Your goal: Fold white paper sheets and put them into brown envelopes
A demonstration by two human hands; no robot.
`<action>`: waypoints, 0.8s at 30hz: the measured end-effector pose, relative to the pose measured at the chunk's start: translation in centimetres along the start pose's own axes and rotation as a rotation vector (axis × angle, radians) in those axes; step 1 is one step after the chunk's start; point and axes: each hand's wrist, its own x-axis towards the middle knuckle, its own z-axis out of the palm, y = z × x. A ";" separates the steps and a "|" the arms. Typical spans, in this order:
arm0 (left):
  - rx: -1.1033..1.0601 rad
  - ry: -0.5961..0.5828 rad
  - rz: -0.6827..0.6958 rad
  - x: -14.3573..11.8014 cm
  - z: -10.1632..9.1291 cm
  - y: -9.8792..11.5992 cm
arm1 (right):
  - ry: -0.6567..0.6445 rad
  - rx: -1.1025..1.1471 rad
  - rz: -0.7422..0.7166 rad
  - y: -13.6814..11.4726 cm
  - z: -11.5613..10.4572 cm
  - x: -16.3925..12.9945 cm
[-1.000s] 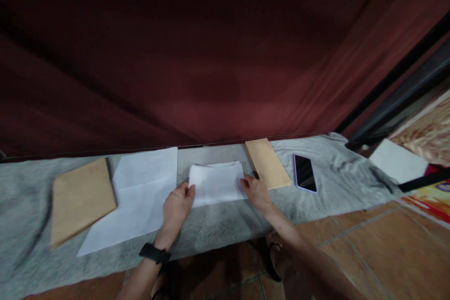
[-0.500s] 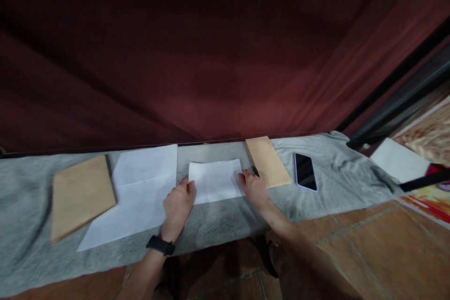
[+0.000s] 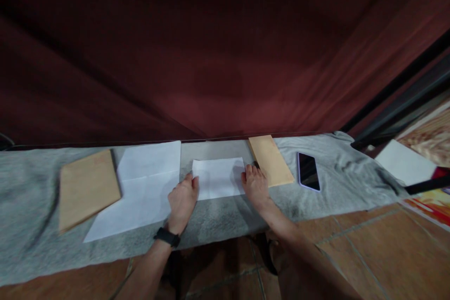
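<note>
A folded sheet of white paper lies on the grey cloth between my two hands. My left hand, with a black band on the wrist, pinches its left edge between thumb and fingers. At the right edge, my right hand has its fingers curled and closed on the paper. Close beyond the right hand is a narrow tan envelope. To the left of my left hand lie larger white sheets with a crease across them, partly under a wide brown envelope.
A phone with a pale purple case lies right of the tan envelope. Grey cloth covers the long surface, and a dark red curtain hangs behind it. Dark bars and a white flat item are at the far right.
The view has shifted slightly, so everything sits a little further right. The folded paper now looks flatter along its top edge. Both hands stay at its edges.
</note>
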 end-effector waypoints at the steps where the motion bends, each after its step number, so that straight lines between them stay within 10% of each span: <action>1: 0.000 -0.001 0.006 0.0 0.0 0.0 | 0.030 0.017 -0.023 -0.1 -0.1 0.0; 9: 0.050 0.027 0.057 0.1 0.4 -0.2 | 0.063 0.262 -0.351 -1.9 1.6 -0.5; 24: 0.033 0.031 0.040 0.0 -0.3 0.1 | 0.032 0.134 -0.343 -2.7 3.9 -1.6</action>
